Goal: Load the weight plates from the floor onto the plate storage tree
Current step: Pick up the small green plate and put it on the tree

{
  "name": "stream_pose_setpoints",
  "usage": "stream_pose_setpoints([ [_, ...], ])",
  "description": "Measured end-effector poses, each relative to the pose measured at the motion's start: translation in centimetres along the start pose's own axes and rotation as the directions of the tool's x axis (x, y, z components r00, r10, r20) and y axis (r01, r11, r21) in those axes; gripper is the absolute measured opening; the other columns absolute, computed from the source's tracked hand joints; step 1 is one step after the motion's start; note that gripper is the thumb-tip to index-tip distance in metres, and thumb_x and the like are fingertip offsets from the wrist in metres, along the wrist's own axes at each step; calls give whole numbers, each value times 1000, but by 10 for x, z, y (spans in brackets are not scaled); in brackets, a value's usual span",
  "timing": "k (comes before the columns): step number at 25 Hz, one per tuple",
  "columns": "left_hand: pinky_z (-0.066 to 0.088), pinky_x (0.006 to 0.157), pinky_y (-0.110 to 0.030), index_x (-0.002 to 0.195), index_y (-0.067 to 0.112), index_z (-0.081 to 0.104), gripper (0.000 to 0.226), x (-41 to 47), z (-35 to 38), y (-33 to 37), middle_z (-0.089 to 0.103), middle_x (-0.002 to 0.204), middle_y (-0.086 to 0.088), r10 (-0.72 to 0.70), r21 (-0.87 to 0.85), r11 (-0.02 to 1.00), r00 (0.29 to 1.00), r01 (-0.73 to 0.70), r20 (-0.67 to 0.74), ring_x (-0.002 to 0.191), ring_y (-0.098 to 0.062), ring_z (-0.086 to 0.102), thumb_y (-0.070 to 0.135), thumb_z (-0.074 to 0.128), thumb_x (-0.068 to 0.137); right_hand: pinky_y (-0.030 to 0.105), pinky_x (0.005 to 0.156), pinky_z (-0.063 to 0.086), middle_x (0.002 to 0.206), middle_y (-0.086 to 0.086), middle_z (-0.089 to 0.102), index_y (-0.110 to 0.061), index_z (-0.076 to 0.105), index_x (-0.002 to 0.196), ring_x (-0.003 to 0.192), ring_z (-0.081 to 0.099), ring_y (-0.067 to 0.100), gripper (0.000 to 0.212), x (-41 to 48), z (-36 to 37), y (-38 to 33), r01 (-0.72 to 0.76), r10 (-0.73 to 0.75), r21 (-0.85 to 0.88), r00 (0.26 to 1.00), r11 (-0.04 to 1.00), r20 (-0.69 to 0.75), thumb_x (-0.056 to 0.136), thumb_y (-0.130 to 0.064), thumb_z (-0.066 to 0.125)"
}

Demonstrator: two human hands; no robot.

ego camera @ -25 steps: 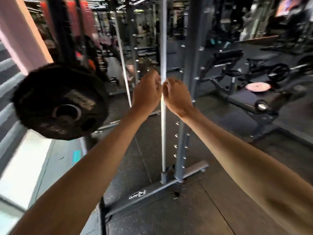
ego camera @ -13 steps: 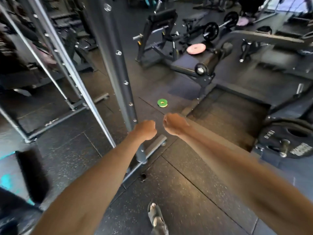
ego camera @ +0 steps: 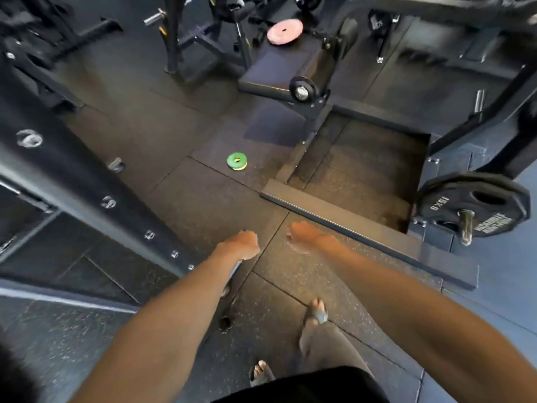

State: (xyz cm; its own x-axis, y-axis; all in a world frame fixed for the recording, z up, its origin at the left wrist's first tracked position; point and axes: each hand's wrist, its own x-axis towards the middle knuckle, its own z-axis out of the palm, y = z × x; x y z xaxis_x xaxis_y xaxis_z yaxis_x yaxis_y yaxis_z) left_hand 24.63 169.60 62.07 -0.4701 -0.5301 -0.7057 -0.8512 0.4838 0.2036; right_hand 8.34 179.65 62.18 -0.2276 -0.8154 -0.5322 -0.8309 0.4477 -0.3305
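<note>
A small green weight plate (ego camera: 236, 160) lies flat on the rubber floor, on top of a thin yellow one (ego camera: 240, 168), about a step ahead of me. At the right a black 15 kg plate (ego camera: 476, 205) hangs on a steel peg (ego camera: 466, 226) of a dark frame. A pink plate (ego camera: 284, 31) lies on a padded bench far ahead. My left hand (ego camera: 241, 244) and my right hand (ego camera: 302, 235) are stretched out side by side above the floor. Both have their fingers curled under and hold nothing.
A grey rack upright (ego camera: 87, 181) with bolt heads slants across the left, its base rail by my left forearm. A low dark platform frame (ego camera: 348, 219) runs across the right. The padded bench (ego camera: 279, 74) and other machines stand behind. My sandalled feet (ego camera: 316, 312) are below.
The view has swung down and to the right, from the rack upright to the floor. My two fists have dropped with it, still side by side. The large black plate at the left has left the view.
</note>
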Motion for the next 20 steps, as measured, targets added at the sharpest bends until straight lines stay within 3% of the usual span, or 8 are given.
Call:
stream_pose_setpoints([
  [2,55,86,-48,99,0,64,34,44,-26,8,67,109,-22,-2,18,1000,1000,2,9,98,-39,66,19,42,82,35,82,44,125,23,59,1,56,119,115,58,37,33,46,-23,13,6,-6,-10,1000,1000,24,102,-23,41],
  [4,57,78,-44,90,3,64,27,88,-55,18,70,100,-20,-4,-13,1000,1000,4,28,87,-35,68,19,44,82,36,84,45,127,23,58,1,56,120,115,58,37,34,98,-47,27,38,-38,-8,998,999,47,102,-24,40],
  [8,54,79,-42,106,0,62,30,161,-116,38,67,100,-17,-54,-159,986,998,57,26,93,-35,66,18,42,93,40,89,50,123,25,60,3,57,116,111,60,39,36,199,-97,54,107,-101,-37,985,994,142,102,-25,39],
  [13,54,85,-40,112,7,61,28,227,-187,57,67,106,-14,-138,-345,928,990,143,38,94,-30,67,21,39,99,39,82,49,117,23,62,-2,58,103,104,62,37,24,296,-168,64,214,-165,-133,937,968,308,98,-18,40],
  [20,54,80,-38,112,2,62,31,348,-241,38,69,101,-20,-196,-447,868,976,217,92,91,-31,68,19,39,100,39,82,52,112,19,65,-3,60,107,106,62,37,24,437,-218,52,372,-252,-224,869,901,426,95,-18,45],
])
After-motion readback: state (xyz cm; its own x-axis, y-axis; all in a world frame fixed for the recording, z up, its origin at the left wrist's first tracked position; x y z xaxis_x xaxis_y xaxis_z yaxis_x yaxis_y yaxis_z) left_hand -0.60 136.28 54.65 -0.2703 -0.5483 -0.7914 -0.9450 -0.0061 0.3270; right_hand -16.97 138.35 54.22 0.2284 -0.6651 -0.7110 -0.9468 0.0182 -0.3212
